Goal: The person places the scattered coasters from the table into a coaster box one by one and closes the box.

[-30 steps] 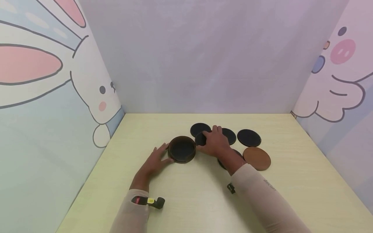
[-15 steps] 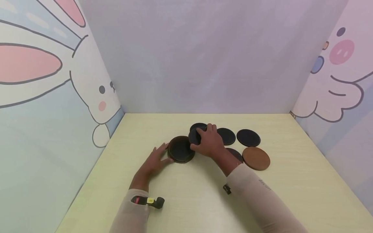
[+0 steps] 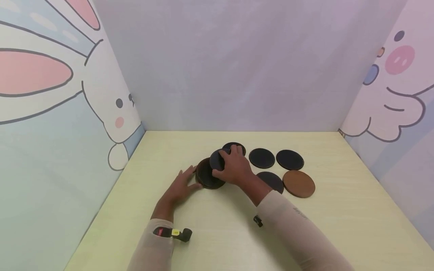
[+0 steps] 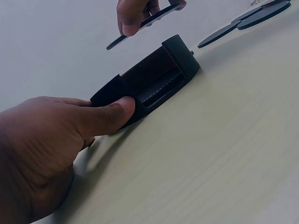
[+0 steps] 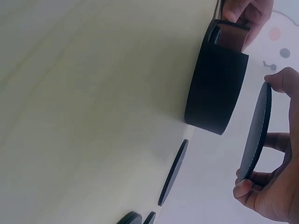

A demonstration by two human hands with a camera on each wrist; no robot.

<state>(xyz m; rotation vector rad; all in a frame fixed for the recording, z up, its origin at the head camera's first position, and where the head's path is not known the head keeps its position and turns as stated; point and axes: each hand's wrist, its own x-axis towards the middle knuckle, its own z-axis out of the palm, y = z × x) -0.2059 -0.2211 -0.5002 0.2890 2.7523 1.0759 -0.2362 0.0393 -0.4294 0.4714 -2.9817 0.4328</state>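
My left hand (image 3: 179, 188) grips the left side of a round, dark leather-look coaster holder (image 3: 203, 180) on the table, thumb at its near wall. The left wrist view shows a notch in the wall of the holder (image 4: 183, 55), with a stitched edge visible low inside. My right hand (image 3: 236, 166) pinches a round black coaster (image 3: 216, 160) by its edges, tilted, above the holder's right part. In the right wrist view, thumb and fingertips hold opposite edges of this coaster (image 5: 256, 133), its grey face toward the holder.
Behind my right hand lies a black coaster (image 3: 229, 144), partly covered. Further right are two black coasters, one at centre (image 3: 262, 158), the other black coaster (image 3: 289, 160) beyond it. A dark coaster (image 3: 270, 181) shows beside my right forearm, next to a brown disc (image 3: 298, 183). Printed walls surround the table.
My right hand has moved left with the coaster, from beside the holder to over it. More of the coasters behind the right arm shows. My left hand has stayed at the holder.
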